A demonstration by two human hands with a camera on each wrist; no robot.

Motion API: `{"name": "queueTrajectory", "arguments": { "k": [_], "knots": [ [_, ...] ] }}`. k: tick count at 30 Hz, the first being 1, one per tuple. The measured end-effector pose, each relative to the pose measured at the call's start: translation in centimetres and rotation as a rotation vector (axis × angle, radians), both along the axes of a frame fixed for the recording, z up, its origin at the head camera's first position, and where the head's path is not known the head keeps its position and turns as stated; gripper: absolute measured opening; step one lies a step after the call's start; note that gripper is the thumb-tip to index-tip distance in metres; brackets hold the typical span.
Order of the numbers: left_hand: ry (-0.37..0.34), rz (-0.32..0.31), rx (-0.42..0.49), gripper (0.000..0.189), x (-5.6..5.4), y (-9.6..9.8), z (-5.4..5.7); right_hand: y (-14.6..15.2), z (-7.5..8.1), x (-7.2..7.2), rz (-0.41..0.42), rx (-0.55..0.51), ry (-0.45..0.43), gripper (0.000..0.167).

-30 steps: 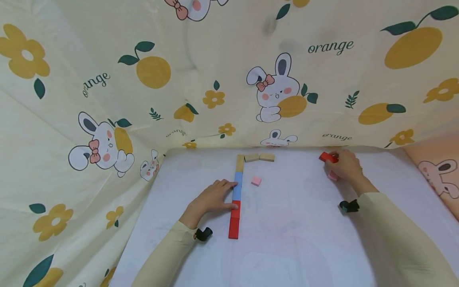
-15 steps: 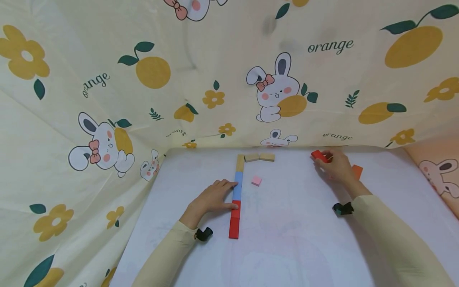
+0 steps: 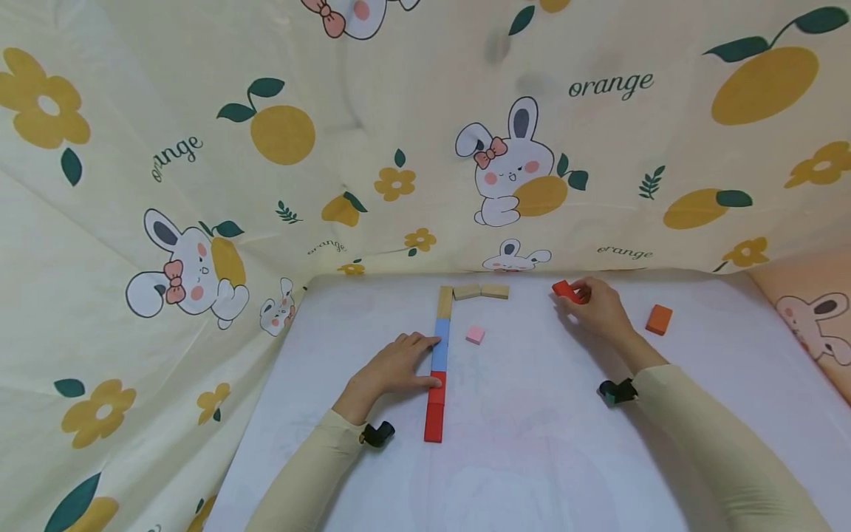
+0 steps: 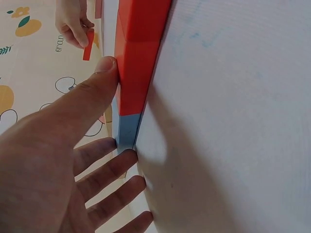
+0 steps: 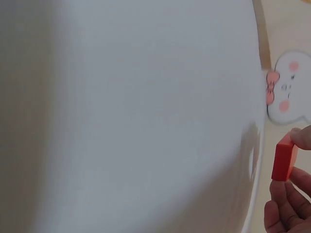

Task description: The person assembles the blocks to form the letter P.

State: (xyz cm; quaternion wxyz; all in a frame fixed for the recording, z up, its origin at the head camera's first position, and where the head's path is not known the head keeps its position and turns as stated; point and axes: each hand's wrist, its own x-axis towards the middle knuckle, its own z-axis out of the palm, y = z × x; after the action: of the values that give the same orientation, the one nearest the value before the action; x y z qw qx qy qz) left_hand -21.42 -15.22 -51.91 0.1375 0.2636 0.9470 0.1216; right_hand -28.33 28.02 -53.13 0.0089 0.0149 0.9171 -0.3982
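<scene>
A straight row runs away from me on the table: red blocks (image 3: 434, 421), blue blocks (image 3: 439, 356) and a plain wooden block (image 3: 445, 303) at its far end. My left hand (image 3: 392, 367) lies at the row's left side, thumb on a red block and index fingertip at a blue one. In the left wrist view its fingers (image 4: 109, 170) are spread. My right hand (image 3: 601, 310) pinches a loose red block (image 3: 565, 291) between thumb and fingers. The right wrist view shows that red block (image 5: 284, 160) held off the table.
Two wooden blocks (image 3: 481, 292) extend rightward from the row's far end. A small pink block (image 3: 475, 335) lies right of the row. An orange block (image 3: 658, 320) sits at the right. Patterned cloth (image 3: 399, 111) hangs behind the white table (image 3: 532, 458).
My right hand has moved left with the red block, uncovering the orange block. A pink block seen beside that hand earlier is now out of sight. My left hand has stayed still.
</scene>
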Motion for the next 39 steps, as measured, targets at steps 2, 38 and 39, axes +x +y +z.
{"name": "queueTrajectory", "arguments": {
  "k": [2,38,39],
  "knots": [
    [-0.001,0.002,0.002,0.090,0.0,0.0,0.0,-0.7,0.1,0.0,0.004,-0.010,-0.019,0.054],
    [-0.012,0.008,-0.006,0.091,-0.1,0.0,0.0,-2.4,-0.1,-2.5,0.347,0.099,-0.190,0.078],
    [-0.011,0.008,-0.006,0.091,-0.1,0.0,-0.1,-2.3,-0.1,-2.6,0.358,0.094,-0.197,0.078]
  ]
}}
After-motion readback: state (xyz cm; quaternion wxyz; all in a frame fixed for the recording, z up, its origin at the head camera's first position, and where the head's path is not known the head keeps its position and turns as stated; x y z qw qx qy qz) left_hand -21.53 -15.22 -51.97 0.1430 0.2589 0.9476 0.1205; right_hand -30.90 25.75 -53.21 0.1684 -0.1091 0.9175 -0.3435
